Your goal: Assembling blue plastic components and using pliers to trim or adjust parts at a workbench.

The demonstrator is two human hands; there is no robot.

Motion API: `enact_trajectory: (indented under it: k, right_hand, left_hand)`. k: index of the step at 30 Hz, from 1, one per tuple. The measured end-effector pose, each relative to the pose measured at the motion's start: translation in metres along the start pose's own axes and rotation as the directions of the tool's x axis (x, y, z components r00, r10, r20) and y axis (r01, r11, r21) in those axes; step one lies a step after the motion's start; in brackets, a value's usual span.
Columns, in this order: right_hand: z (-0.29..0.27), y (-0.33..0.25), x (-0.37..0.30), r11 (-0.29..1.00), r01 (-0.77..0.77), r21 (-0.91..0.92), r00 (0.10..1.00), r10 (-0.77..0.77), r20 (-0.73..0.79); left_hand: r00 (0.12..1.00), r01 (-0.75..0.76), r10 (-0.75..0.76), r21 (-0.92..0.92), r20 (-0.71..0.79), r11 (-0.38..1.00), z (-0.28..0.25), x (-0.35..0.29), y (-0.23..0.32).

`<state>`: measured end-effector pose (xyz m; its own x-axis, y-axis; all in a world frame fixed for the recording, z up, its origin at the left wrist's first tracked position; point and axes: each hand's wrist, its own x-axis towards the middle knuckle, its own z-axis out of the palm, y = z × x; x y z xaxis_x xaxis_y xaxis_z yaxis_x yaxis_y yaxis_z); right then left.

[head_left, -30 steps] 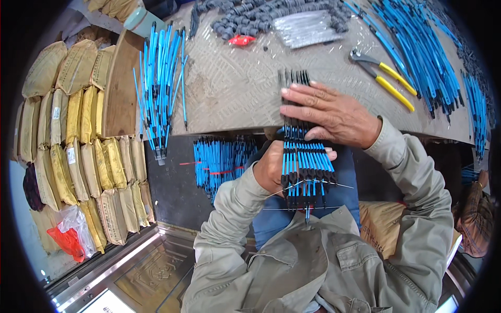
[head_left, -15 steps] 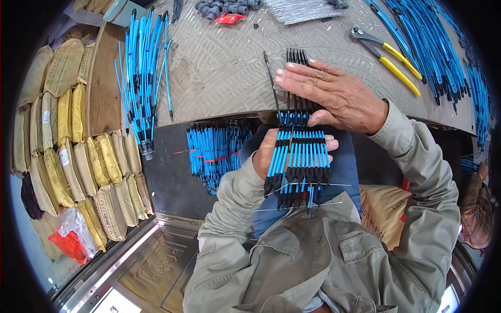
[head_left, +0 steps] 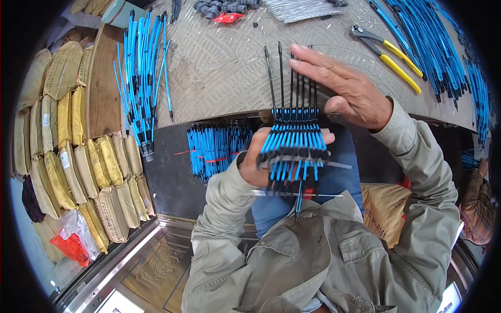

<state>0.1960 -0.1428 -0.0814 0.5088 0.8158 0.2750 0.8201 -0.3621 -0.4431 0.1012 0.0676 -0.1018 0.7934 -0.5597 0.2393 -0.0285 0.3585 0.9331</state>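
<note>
Holding the fanned rod assembly (head_left: 293, 138), the left hand (head_left: 253, 160) has its grip closed around the blue-and-black rods from below, in front of the near edge of the tabletop (head_left: 224, 78). The right hand (head_left: 356, 96) has its grip wide, fingers extended and thumb apart, at the black upper ends of the rods; whether it touches them cannot be told. Thin wires cross the lower part of the assembly, which is blurred.

The tabletop is grey and patterned, with small shiny bits scattered on it. Along its far side are grey fittings (head_left: 229, 7), a red packet (head_left: 228, 19) and a stack of silvery strands (head_left: 302, 9). Yellow-handled pliers (head_left: 391, 64) lie at right, near a pile of blue rods (head_left: 436, 55).

Room, left side: wrapped packages (head_left: 79, 161) stand in stacked rows beside a wooden board (head_left: 104, 94). Room, right side: a brown sack (head_left: 385, 211) lies beside the seated person.
</note>
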Motion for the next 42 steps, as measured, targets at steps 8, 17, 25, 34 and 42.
enact_trajectory:
  k: [8, 17, 25, 34, 42]
  right_hand:
    - [0.0, -0.006, -0.002, 0.982, 0.027, -0.186, 0.997, -0.014, 0.07]
    - [0.001, -0.007, 0.002, 0.995, 0.057, -0.079, 0.992, -0.047, 0.12]
    - [0.006, -0.008, 0.007, 0.958, 0.148, -0.246, 0.982, -0.112, 0.154]
    - [0.008, -0.004, 0.009, 0.965, 0.141, -0.22, 0.98, -0.104, 0.172]
    - [0.011, -0.004, 0.009, 0.977, 0.127, -0.171, 0.985, -0.104, 0.137]
  left_hand:
    - [0.985, 0.136, -0.128, 0.073, -0.112, 0.988, 0.004, 0.006, 0.031]
    - [0.969, -0.216, 0.147, 0.394, 0.199, 0.893, -0.004, 0.01, 0.01]
    - [0.979, 0.202, -0.202, -0.023, -0.007, 0.979, 0.003, 0.003, 0.019]
    - [0.975, -0.205, 0.136, 0.466, 0.178, 0.861, -0.01, 0.008, 0.0]
    - [0.998, -0.054, 0.042, 0.293, 0.048, 0.955, 0.003, -0.001, -0.008]
